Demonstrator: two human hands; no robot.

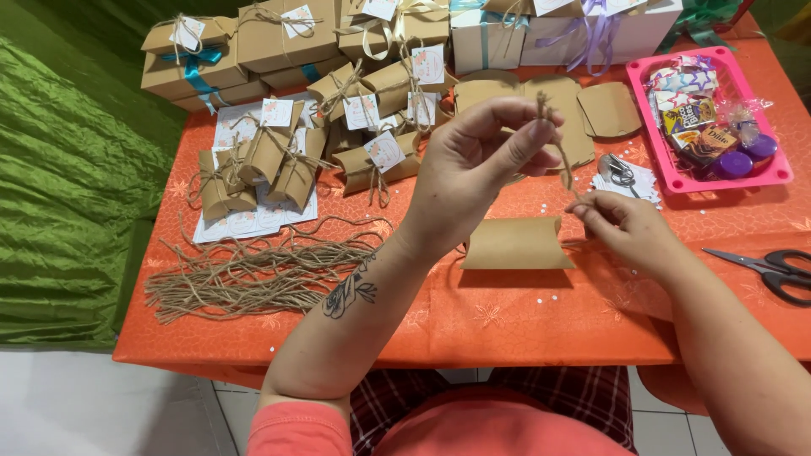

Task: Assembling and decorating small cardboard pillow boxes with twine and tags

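From the head camera we see our left hand (473,165) raised above the table, its thumb and forefinger pinched on the upper end of one short piece of jute twine (559,156). Our right hand (625,224) sits lower and to the right, fingertips closed on the lower end of that same twine, so the strand runs slanting between the two hands. Just beneath them lies one plain kraft pillow box (515,243), closed and untied, flat on the cloth.

Counting outward: one loose heap of cut twine lengths (253,270) at the left, too tangled for us to number. Behind it, about eight finished pillow boxes (279,156) tied with twine and tagged, some resting on sheets of printed tags (245,221). At the far edge, a row of larger gift boxes (253,42), brown ones and two white ones, ribboned; the exact count is cut off by the frame. Two unfolded box blanks (583,110) lie flat beyond our hands. One pink tray (667,173) holds wrapped sweets, one pair of black-handled scissors (773,268) lies at the right, and one small stack of tags (629,179) carries a metal clip.

The table wears an orange patterned tablecloth (507,329). Green fabric (68,186) drapes the left side, and pale floor tiles (84,405) show below.
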